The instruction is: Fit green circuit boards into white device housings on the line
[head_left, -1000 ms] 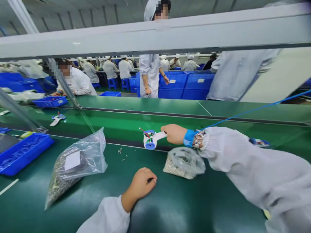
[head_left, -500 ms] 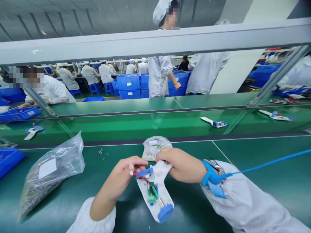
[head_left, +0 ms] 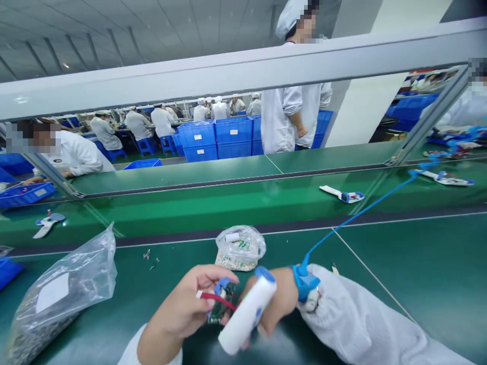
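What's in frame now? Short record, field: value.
Left hand: holds green circuit board, red wire across it
Right hand: holds white housing, tilted, blue end up
Right wrist: blue strap with blue cord
Beyond hands: small clear bag of parts
Far left: larger clear bag, white label
Green strip: three white-and-blue parts

White shell, blue end, red wire
The board is green. The wrist band and cord are bright blue, the sleeves white. The surface is dark green with thin white lines; the belt is brighter green. Bins are blue. The big bag is see-through, with grey bits and a white label.
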`<control>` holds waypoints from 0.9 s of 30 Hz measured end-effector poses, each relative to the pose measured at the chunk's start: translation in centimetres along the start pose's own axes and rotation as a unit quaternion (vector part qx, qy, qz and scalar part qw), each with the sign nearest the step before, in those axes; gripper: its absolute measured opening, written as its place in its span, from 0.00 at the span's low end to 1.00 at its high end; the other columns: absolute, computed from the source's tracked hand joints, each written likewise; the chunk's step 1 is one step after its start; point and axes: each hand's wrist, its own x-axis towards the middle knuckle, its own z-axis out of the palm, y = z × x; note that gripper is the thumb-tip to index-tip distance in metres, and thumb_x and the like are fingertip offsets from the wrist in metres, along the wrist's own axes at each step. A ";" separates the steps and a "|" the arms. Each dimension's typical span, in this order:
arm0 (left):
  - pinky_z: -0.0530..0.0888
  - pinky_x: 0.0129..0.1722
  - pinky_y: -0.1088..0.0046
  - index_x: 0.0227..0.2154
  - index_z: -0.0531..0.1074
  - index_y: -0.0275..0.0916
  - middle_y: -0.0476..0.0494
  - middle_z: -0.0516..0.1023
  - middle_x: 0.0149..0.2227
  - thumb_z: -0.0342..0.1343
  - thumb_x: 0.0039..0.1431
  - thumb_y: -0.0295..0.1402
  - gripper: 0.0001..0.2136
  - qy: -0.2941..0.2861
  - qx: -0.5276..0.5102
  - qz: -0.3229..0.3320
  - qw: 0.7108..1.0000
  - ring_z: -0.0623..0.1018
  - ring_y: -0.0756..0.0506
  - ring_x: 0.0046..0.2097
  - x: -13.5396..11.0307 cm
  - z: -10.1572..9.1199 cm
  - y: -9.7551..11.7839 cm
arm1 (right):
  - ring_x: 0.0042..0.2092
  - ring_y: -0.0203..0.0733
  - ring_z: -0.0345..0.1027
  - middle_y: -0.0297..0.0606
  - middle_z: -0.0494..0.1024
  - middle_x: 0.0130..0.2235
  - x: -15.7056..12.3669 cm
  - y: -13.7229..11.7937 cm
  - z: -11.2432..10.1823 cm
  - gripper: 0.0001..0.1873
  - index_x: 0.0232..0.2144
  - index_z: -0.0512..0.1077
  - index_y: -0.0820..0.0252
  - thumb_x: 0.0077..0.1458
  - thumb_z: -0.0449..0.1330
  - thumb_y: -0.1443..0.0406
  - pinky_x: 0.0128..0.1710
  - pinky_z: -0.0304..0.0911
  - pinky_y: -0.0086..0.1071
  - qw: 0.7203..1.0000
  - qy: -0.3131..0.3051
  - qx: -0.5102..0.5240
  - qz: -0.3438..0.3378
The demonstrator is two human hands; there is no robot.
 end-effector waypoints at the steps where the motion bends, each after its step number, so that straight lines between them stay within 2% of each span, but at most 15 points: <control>1: 0.71 0.23 0.80 0.34 0.79 0.42 0.48 0.77 0.25 0.68 0.38 0.43 0.18 0.030 -0.022 0.027 0.999 0.74 0.52 0.23 0.1 0.1 0.0 | 0.37 0.36 0.72 0.35 0.78 0.34 0.0 0.2 0.3 0.15 0.38 0.74 0.69 0.43 0.63 0.76 0.36 0.64 0.22 1.000 0.010 0.020 -0.009; 2: 0.71 0.24 0.81 0.35 0.79 0.44 0.49 0.78 0.26 0.67 0.40 0.42 0.17 0.065 -0.044 0.053 0.996 0.75 0.52 0.23 0.2 0.3 -0.1 | 0.39 0.38 0.72 0.37 0.78 0.36 -0.3 0.3 0.4 0.16 0.39 0.74 0.68 0.43 0.62 0.75 0.38 0.65 0.24 0.998 0.048 0.036 -0.009; 3: 0.71 0.25 0.82 0.35 0.79 0.44 0.49 0.78 0.27 0.67 0.41 0.41 0.16 0.101 -0.063 0.076 0.990 0.76 0.52 0.24 0.4 0.4 -0.1 | 0.40 0.39 0.71 0.38 0.78 0.37 -0.7 0.4 0.4 0.16 0.40 0.73 0.67 0.45 0.61 0.75 0.40 0.65 0.27 0.992 0.119 0.045 0.001; 4: 0.72 0.25 0.81 0.35 0.79 0.44 0.48 0.79 0.27 0.68 0.41 0.40 0.15 0.137 -0.077 0.097 0.983 0.77 0.52 0.24 0.5 0.6 -0.1 | 0.40 0.40 0.71 0.39 0.78 0.37 -1.2 0.4 0.2 0.15 0.39 0.73 0.65 0.47 0.59 0.73 0.41 0.65 0.30 0.974 0.220 0.051 0.019; 5: 0.73 0.25 0.80 0.34 0.79 0.43 0.46 0.79 0.27 0.69 0.39 0.40 0.16 0.175 -0.084 0.115 0.974 0.77 0.51 0.24 0.8 0.8 -0.1 | 0.40 0.41 0.70 0.39 0.77 0.37 -1.8 0.3 0.0 0.12 0.38 0.73 0.64 0.49 0.57 0.72 0.41 0.64 0.32 0.939 0.336 0.056 0.039; 6: 0.74 0.25 0.78 0.33 0.80 0.41 0.45 0.80 0.27 0.70 0.37 0.39 0.17 0.212 -0.082 0.132 0.965 0.77 0.49 0.25 1.0 0.9 -0.2 | 0.39 0.41 0.69 0.39 0.77 0.36 -2.3 0.0 -0.3 0.09 0.36 0.73 0.63 0.51 0.55 0.70 0.41 0.63 0.33 0.893 0.444 0.062 0.054; 7: 0.75 0.26 0.77 0.33 0.80 0.41 0.44 0.80 0.28 0.71 0.36 0.39 0.17 0.244 -0.069 0.150 0.955 0.78 0.48 0.25 1.3 1.0 -0.3 | 0.37 0.40 0.69 0.38 0.76 0.34 -2.5 -0.4 -0.6 0.08 0.33 0.72 0.62 0.53 0.54 0.68 0.39 0.63 0.32 0.846 0.526 0.072 0.054; 8: 0.75 0.27 0.75 0.33 0.79 0.41 0.43 0.81 0.29 0.71 0.36 0.38 0.18 0.264 -0.046 0.168 0.949 0.78 0.47 0.26 1.6 1.1 -0.4 | 0.36 0.39 0.68 0.37 0.75 0.32 -2.6 -1.0 -0.8 0.08 0.31 0.72 0.61 0.54 0.53 0.66 0.38 0.62 0.32 0.810 0.579 0.083 0.039; 9: 0.76 0.28 0.74 0.34 0.79 0.42 0.43 0.81 0.30 0.71 0.36 0.37 0.17 0.269 -0.014 0.184 0.945 0.79 0.46 0.27 1.8 1.2 -0.5 | 0.34 0.38 0.67 0.36 0.74 0.31 -2.4 -1.6 -1.0 0.08 0.29 0.72 0.60 0.54 0.54 0.64 0.36 0.62 0.31 0.795 0.600 0.092 0.013; 12: 0.77 0.29 0.74 0.35 0.79 0.45 0.44 0.81 0.30 0.69 0.40 0.33 0.15 0.263 0.089 0.220 0.935 0.79 0.45 0.29 2.4 1.5 -0.9 | 0.32 0.37 0.65 0.34 0.72 0.27 -0.8 -3.4 -1.0 0.04 0.26 0.72 0.60 0.49 0.58 0.65 0.35 0.59 0.30 0.801 0.592 0.081 -0.037; 16: 0.74 0.26 0.79 0.35 0.78 0.46 0.45 0.79 0.31 0.67 0.42 0.35 0.13 0.360 0.182 0.244 0.882 0.77 0.48 0.28 2.6 2.1 -1.1 | 0.29 0.35 0.61 0.31 0.68 0.23 1.1 -3.8 -1.0 0.06 0.19 0.69 0.61 0.45 0.60 0.68 0.32 0.55 0.28 0.806 0.585 0.091 -0.013; 19: 0.73 0.25 0.79 0.34 0.78 0.45 0.46 0.77 0.31 0.66 0.42 0.35 0.13 0.372 0.245 0.245 0.861 0.76 0.49 0.27 2.7 2.5 -0.9 | 0.28 0.34 0.59 0.30 0.66 0.22 1.4 -3.1 -1.2 0.08 0.17 0.67 0.61 0.44 0.60 0.68 0.30 0.54 0.28 0.817 0.558 0.142 -0.022; 21: 0.73 0.25 0.79 0.34 0.79 0.46 0.47 0.76 0.31 0.67 0.42 0.35 0.12 0.365 0.249 0.253 0.861 0.76 0.49 0.27 2.8 2.7 -0.8 | 0.27 0.34 0.59 0.30 0.66 0.21 1.3 -2.7 -1.4 0.08 0.17 0.67 0.61 0.44 0.60 0.68 0.30 0.54 0.28 0.814 0.553 0.172 -0.043; 25: 0.73 0.24 0.81 0.34 0.79 0.46 0.48 0.78 0.29 0.68 0.40 0.35 0.13 0.360 0.173 0.268 0.877 0.76 0.50 0.26 3.2 2.5 -0.6 | 0.28 0.34 0.61 0.31 0.67 0.22 0.6 -2.1 -1.9 0.08 0.18 0.68 0.60 0.47 0.57 0.68 0.31 0.57 0.29 0.779 0.591 0.190 -0.092; 27: 0.73 0.25 0.82 0.35 0.79 0.47 0.48 0.80 0.29 0.69 0.41 0.34 0.14 0.336 0.143 0.265 0.893 0.77 0.50 0.26 3.3 2.0 -0.5 | 0.29 0.35 0.63 0.32 0.70 0.24 0.0 -1.7 -2.2 0.08 0.20 0.70 0.60 0.49 0.57 0.67 0.32 0.58 0.29 0.770 0.603 0.188 -0.090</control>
